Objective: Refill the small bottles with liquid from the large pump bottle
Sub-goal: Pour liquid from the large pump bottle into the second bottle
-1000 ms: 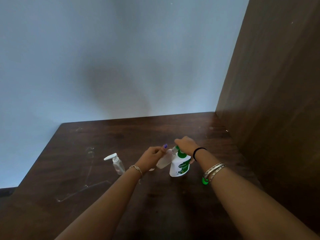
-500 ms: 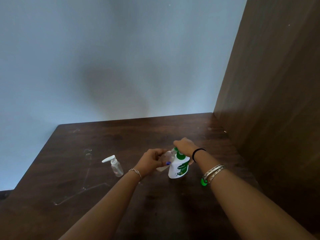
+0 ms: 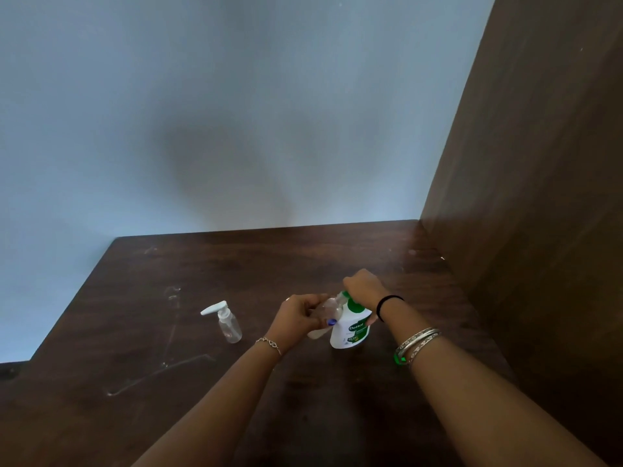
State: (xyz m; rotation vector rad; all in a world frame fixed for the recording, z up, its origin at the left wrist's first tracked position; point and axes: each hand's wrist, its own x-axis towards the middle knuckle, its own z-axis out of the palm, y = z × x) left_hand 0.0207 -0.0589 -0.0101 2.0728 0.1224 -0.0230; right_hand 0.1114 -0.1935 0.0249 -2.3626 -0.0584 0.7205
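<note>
Dark wood table [image 3: 202, 416] carries everything I see from here. My left hand [image 3: 296, 315] curls its grip round a small clear bottle [image 3: 325, 311], tilted with its mouth toward the pump spout. My right hand [image 3: 364, 286] sits on top of the large pump bottle [image 3: 352, 330], fingers curled over the pump head; the white and green bottle stands upright on the table, touching the small one. A second small bottle [image 3: 227, 323] with its white pump fitted stands upright to the left, well apart from both hands.
</note>
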